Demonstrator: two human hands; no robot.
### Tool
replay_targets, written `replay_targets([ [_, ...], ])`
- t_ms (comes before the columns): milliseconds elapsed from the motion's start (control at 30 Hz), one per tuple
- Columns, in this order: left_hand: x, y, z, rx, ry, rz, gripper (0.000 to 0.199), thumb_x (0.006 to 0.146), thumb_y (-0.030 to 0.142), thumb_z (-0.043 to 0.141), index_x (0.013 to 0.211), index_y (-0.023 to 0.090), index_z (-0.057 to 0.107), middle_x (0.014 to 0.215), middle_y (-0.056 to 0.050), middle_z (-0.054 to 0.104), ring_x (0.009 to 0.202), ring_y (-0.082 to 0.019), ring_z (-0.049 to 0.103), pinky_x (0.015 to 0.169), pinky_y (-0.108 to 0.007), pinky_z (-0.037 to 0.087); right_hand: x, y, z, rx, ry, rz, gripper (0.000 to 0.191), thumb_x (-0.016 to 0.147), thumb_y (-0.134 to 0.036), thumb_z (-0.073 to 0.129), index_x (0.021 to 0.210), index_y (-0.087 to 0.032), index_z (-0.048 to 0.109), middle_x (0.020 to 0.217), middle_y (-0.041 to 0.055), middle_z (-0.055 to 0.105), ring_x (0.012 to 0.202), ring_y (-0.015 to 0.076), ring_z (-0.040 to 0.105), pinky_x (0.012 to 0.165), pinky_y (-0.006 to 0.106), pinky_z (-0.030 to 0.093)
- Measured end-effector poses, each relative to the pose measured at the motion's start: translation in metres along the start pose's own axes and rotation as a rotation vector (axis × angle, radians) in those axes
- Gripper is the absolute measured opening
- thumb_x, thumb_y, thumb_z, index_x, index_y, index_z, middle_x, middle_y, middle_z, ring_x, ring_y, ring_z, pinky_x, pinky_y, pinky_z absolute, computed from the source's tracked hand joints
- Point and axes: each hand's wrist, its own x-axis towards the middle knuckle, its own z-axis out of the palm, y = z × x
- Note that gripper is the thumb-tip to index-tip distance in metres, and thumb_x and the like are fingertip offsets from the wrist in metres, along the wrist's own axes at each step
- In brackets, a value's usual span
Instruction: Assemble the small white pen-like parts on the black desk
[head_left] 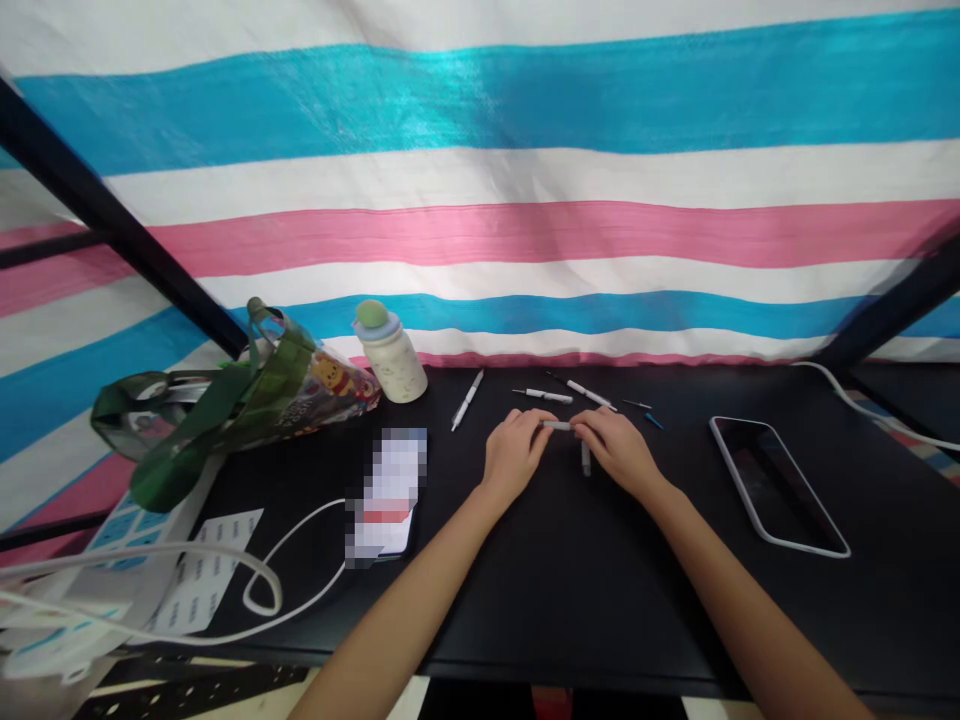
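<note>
Bare forearms (390, 620) came in from the bottom edge, over a black table (600, 620). Left hand (514, 455) and right hand (619, 450) met at a pale grey pen barrel (556, 426) lying crosswise; both grips clenched, fingertips pinching it from opposite ends. Second grey barrel (586, 459) stuck out just below the right hand, pointing toward the wearer; cannot tell if held.

Positions taken from the held barrel. Just beyond it: white pen (541, 396) and white marker (591, 394), lying apart. Farther left: slanted white pen (467, 400). Beyond and right: thin dark rod (636, 404), small blue piece (654, 421). Well right: dark tablet (776, 485) with white rim. Well left: pixelated object (386, 495), too obscured to name; white cable (300, 565); cream bottle (390, 355) with green cap; foil snack bag (330, 385) printed with Winnie the Pooh; green tote bag (202, 420). Far beyond: striped blue, pink and white tarp (480, 230).
</note>
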Motion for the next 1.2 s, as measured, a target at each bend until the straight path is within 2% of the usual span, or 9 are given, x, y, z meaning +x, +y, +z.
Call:
replay_targets([
  [200, 0.0004, -0.0023, 0.0017, 0.034, -0.007, -0.025, 0.02, 0.091, 0.032, 0.04, 0.098, 0.026, 0.058, 0.088, 0.002, 0.063, 0.083, -0.015, 0.052, 0.072, -0.026, 0.039, 0.0011, 0.0048, 0.0033, 0.027, 0.032, 0.007, 0.01, 0.084, -0.029, 0.049, 0.087, -0.021, 0.056, 0.081, 0.0037, 0.063, 0.074, 0.0179, 0.058, 0.071, 0.031, 0.042],
  [367, 0.0014, -0.0025, 0.0023, 0.052, -0.034, -0.054, 0.021, 0.092, 0.032, 0.04, 0.1, 0.025, 0.058, 0.086, 0.001, 0.063, 0.085, -0.016, 0.052, 0.074, -0.028, 0.037, 0.0006, 0.0048, 0.0031, 0.025, 0.069, 0.017, 0.008, 0.082, -0.027, 0.052, 0.087, -0.021, 0.054, 0.081, 0.003, 0.063, 0.076, 0.0177, 0.059, 0.073, 0.032, 0.042],
  [833, 0.0014, -0.0027, 0.0015, -0.004, -0.058, 0.002, 0.018, 0.09, 0.027, 0.044, 0.101, 0.027, 0.058, 0.083, 0.003, 0.064, 0.083, -0.016, 0.051, 0.074, -0.028, 0.037, 0.0, 0.0019, 0.0013, 0.026, 0.057, 0.028, 0.01, 0.082, -0.029, 0.052, 0.086, -0.021, 0.056, 0.081, 0.0041, 0.062, 0.074, 0.0182, 0.059, 0.07, 0.031, 0.043],
  [1067, 0.0012, -0.0027, 0.0027, -0.015, -0.043, 0.001, 0.018, 0.089, 0.027, 0.044, 0.101, 0.028, 0.058, 0.089, 0.004, 0.064, 0.086, -0.016, 0.051, 0.076, -0.029, 0.038, 0.0006, 0.0001, 0.0002, -0.073, 0.008, 0.047, 0.021, 0.089, -0.032, 0.041, 0.083, -0.021, 0.058, 0.076, 0.0036, 0.059, 0.072, 0.0176, 0.056, 0.069, 0.03, 0.039],
  [1200, 0.0012, -0.0029, 0.0031, -0.045, -0.034, -0.017, 0.018, 0.09, 0.027, 0.044, 0.102, 0.027, 0.057, 0.094, 0.004, 0.064, 0.088, -0.016, 0.051, 0.078, -0.029, 0.039, 0.0006, 0.0006, 0.0021, -0.027, -0.026, 0.066, 0.024, 0.09, -0.031, 0.036, 0.085, -0.021, 0.057, 0.072, 0.0024, 0.057, 0.069, 0.0165, 0.055, 0.067, 0.028, 0.039],
])
